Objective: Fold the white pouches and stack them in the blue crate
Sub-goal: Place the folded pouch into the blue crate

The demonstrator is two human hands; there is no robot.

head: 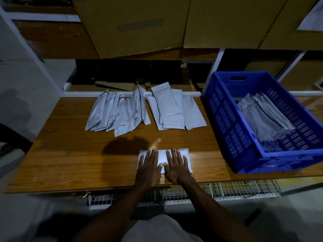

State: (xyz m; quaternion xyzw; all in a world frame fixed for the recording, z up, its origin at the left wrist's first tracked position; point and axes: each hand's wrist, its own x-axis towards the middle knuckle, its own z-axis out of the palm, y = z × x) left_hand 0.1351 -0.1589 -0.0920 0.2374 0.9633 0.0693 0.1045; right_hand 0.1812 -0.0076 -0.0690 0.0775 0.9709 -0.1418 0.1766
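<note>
A: Can you read any writing from where you stand?

B: None that you could make out; the big brown cardboard boxes [139, 23] on the shelf above carry a dark printed block, but the light is too dim to read it; the sheet of white paper [312, 16] at the top right is cut off by the edge.

A: What is in the containers?

B: The blue plastic slatted crate [227, 123] sits at the right end of your wooden table [70, 163], partly over the near edge; inside it lies a leaning pile of folded white pouches [265, 119], their lower ends lost in shadow; how many, you cannot tell.

A: And the pouch you are working on?

B: The white plastic pouch [163, 157] lies flat near the front edge of the table, well apart from the crate; your left hand [148, 166] and right hand [176, 165] both press on it, palms down, fingers [153, 152] straight and spread, curled round nothing; the hands cover most of it, so any fold is hard to judge.

A: What else is on the table?

B: Two heaps toward the back; a fanned heap of long white pouches [118, 114] on the left, and a neater stack of flat white pouches [174, 110] just beside it on the right; below the table edge a white wire mesh rack [227, 187] shows, its contents too dark to tell.
</note>
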